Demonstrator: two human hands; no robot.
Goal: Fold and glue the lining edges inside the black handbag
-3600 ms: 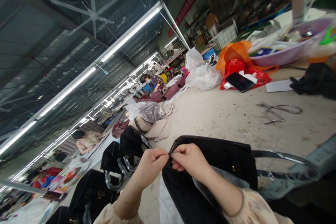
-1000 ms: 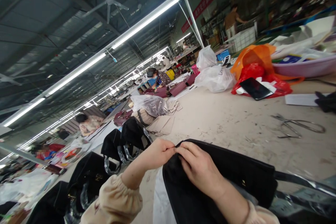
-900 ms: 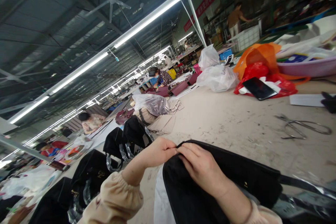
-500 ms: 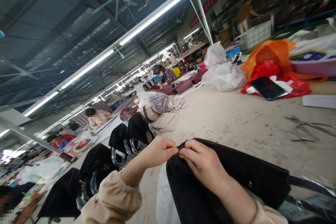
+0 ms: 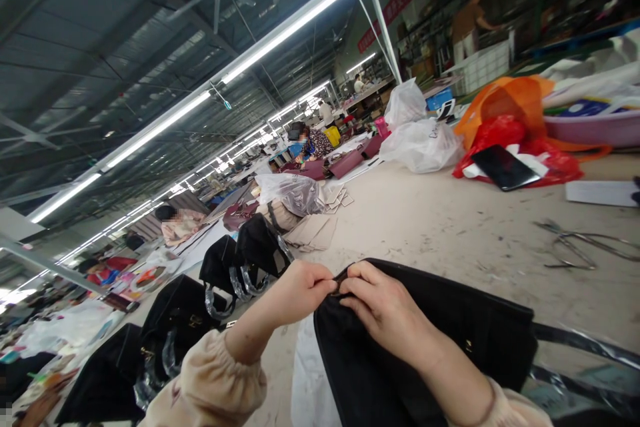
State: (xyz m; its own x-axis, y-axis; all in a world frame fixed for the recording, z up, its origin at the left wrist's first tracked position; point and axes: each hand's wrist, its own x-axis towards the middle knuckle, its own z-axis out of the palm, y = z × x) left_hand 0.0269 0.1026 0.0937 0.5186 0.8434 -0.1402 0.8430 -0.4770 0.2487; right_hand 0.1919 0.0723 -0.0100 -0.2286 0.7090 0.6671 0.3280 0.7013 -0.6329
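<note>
A black handbag point(image 5: 480, 320) lies on its side in front of me, its plastic-wrapped handles toward the right edge. At its top left corner my left hand point(image 5: 305, 290) pinches the edge between thumb and fingers. My right hand point(image 5: 383, 310) is closed on the same edge just beside it, fingertips nearly touching the left ones. Whatever small part sits between the fingertips is hidden. White sheeting point(image 5: 313, 373) shows under the bag's left side.
Several black handbags point(image 5: 177, 320) stand in a row on the left. Scissors point(image 5: 575, 243) lie at right on the worktable point(image 5: 425, 213). Behind them are a dark phone point(image 5: 505, 167) on a red plastic bag point(image 5: 555, 163), and white plastic bags point(image 5: 423, 145). Other people work farther back.
The view has shifted slightly, so the surroundings sit a little farther left. Both hands keep their pinch at the bag's corner, with hardly any visible movement.
</note>
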